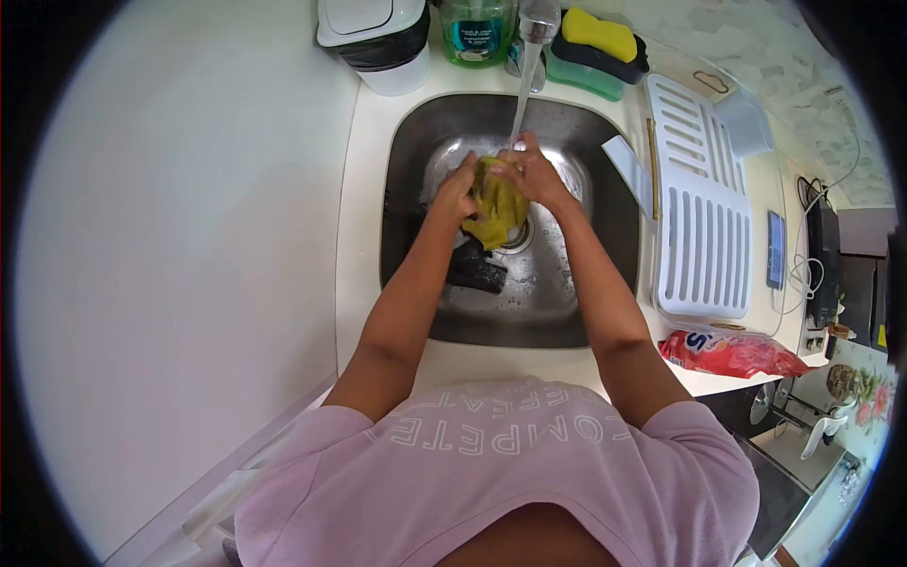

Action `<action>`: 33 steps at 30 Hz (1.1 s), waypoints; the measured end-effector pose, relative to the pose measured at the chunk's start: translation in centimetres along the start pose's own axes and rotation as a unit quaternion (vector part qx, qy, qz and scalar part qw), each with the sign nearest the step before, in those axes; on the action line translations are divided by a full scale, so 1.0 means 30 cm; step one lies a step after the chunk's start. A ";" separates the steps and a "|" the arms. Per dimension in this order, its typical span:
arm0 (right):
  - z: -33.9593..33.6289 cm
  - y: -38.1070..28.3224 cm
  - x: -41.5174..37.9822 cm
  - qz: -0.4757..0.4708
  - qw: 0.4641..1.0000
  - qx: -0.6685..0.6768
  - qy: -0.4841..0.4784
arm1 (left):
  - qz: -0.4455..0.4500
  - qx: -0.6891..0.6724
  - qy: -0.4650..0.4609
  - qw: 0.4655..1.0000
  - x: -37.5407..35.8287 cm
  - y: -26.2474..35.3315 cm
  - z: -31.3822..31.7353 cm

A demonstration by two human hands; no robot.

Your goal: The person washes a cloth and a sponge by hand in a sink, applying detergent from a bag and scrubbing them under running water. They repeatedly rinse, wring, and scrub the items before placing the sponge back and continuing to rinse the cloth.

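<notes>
A wet yellow-green cloth (498, 203) hangs between my two hands over the metal sink (557, 321). My left hand (456, 189) grips its left edge, fingers closed. On the upper right side of the cloth, my right hand (535, 175) is closed around it, right under the stream of water. That water runs from the faucet (539, 21) at the top. Below the cloth, a dark wet cloth (477, 269) lies on the sink bottom, partly covered. The drain (518, 236) shows beside the yellow-green cloth.
A white dish rack (704, 203) stands right of the sink, with a red plastic packet (732, 354) at its near end. Behind the sink are a lidded white bin (378, 42), a green soap bottle (475, 33) and a yellow sponge (599, 35). A wall (189, 236) borders the left.
</notes>
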State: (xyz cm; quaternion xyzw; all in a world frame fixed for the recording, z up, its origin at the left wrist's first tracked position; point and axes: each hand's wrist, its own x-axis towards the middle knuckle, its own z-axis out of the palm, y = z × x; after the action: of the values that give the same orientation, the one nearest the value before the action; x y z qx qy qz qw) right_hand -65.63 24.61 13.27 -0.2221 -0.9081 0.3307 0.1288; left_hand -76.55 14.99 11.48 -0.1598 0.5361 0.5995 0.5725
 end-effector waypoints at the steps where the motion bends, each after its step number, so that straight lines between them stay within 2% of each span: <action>1: 0.000 -0.033 -0.005 -0.033 0.991 0.120 -0.051 | -0.027 -0.003 0.004 1.000 -0.018 0.000 0.019; 2: 0.023 -0.043 -0.003 -0.131 0.980 0.147 -0.015 | -0.023 -0.005 0.004 1.000 0.011 0.000 0.009; 3: 0.010 -0.071 -0.013 -0.134 0.980 0.148 -0.016 | -0.019 -0.043 -0.078 0.996 0.070 -0.014 -0.017; 4: -0.019 -0.113 -0.027 -0.063 0.950 0.302 -0.053 | -0.014 -0.080 -0.159 0.984 0.108 -0.027 -0.038; 5: -0.036 -0.133 -0.034 0.009 0.891 0.446 -0.088 | -0.012 -0.081 -0.159 0.984 0.112 -0.034 -0.043; 6: -0.032 -0.110 -0.031 0.049 0.859 0.504 -0.080 | -0.013 -0.050 -0.114 0.992 0.117 -0.040 -0.043; 7: -0.037 -0.090 -0.025 0.047 0.860 0.503 -0.077 | -0.014 -0.017 -0.070 0.997 0.126 -0.041 -0.038; 8: -0.035 -0.063 -0.022 0.122 0.802 0.585 -0.029 | -0.015 -0.015 -0.071 0.997 0.107 -0.047 -0.028; 9: -0.024 -0.029 -0.020 0.195 0.729 0.655 0.018 | 0.007 -0.105 -0.052 0.993 0.068 -0.052 -0.013; 10: -0.004 0.000 -0.019 0.231 0.774 0.588 0.039 | 0.030 -0.194 -0.033 0.980 0.029 -0.054 0.004; 14: 0.078 0.006 -0.017 0.289 0.782 0.548 0.063 | 0.090 -0.201 -0.038 0.975 -0.082 -0.032 0.070; 16: 0.071 -0.038 -0.019 0.240 0.664 0.704 0.068 | 0.074 -0.196 -0.133 0.969 -0.064 -0.025 0.064; 17: 0.069 -0.054 -0.020 0.212 0.595 0.773 0.069 | 0.075 -0.196 -0.132 0.969 -0.041 -0.034 0.046; 18: 0.084 -0.040 0.023 0.193 0.650 0.730 0.084 | 0.064 -0.177 -0.126 0.974 -0.022 -0.042 0.025; 19: 0.099 -0.017 0.023 0.193 0.651 0.730 0.084 | 0.050 -0.157 -0.119 0.979 0.000 -0.055 0.010; 20: 0.077 -0.045 0.027 0.161 0.764 0.618 0.094 | 0.052 -0.157 -0.121 0.979 -0.033 -0.043 0.017; 21: 0.055 -0.073 0.031 0.124 0.857 0.490 0.102 | -0.031 -0.113 -0.097 0.988 -0.079 -0.028 0.024; 22: 0.034 -0.100 0.026 0.088 0.882 0.447 0.118 | -0.114 -0.068 -0.070 0.989 -0.126 -0.017 0.030; 23: 0.011 -0.125 0.017 0.087 0.883 0.446 0.119 | -0.113 -0.067 -0.072 0.989 -0.130 -0.012 0.025; 24: -0.009 -0.148 0.008 -0.040 0.941 0.308 0.133 | -0.122 -0.107 -0.160 0.974 -0.132 -0.006 0.021; 25: -0.026 -0.171 -0.006 -0.163 0.964 0.157 0.141 | -0.130 -0.147 -0.246 0.949 -0.135 -0.006 0.017; 26: -0.037 -0.190 -0.021 -0.208 0.961 0.120 0.138 | -0.131 -0.147 -0.246 0.949 -0.112 -0.012 0.019; 27: -0.063 -0.222 -0.037 -0.208 0.961 0.119 0.138 | -0.115 -0.206 -0.332 0.913 -0.062 -0.017 0.026; 28: -0.089 -0.254 -0.053 -0.256 0.947 0.122 0.152 | -0.097 -0.261 -0.413 0.867 -0.015 -0.025 0.031; 29: -0.104 -0.275 -0.065 -0.303 0.930 0.124 0.165 | -0.098 -0.260 -0.415 0.866 0.027 -0.039 0.033; 30: -0.097 -0.277 -0.072 -0.303 0.931 0.121 0.167 | -0.075 -0.302 -0.441 0.842 0.057 -0.053 0.040; 31: -0.086 -0.278 -0.079 -0.237 0.929 0.203 0.197 | -0.053 -0.343 -0.465 0.814 0.087 -0.069 0.047; 32: -0.077 -0.273 -0.079 -0.170 0.916 0.283 0.228 | -0.056 -0.340 -0.468 0.814 0.073 -0.065 0.069; 33: -0.065 -0.261 -0.078 -0.168 0.916 0.282 0.232 | -0.012 -0.341 -0.393 0.854 0.029 -0.060 0.091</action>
State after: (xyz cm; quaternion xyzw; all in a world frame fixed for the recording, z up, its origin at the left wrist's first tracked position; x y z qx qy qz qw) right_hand -65.35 19.18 19.68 -0.0910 -0.7457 0.4862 0.4465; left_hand -74.11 17.27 10.98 -0.1022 0.0263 0.7505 0.6524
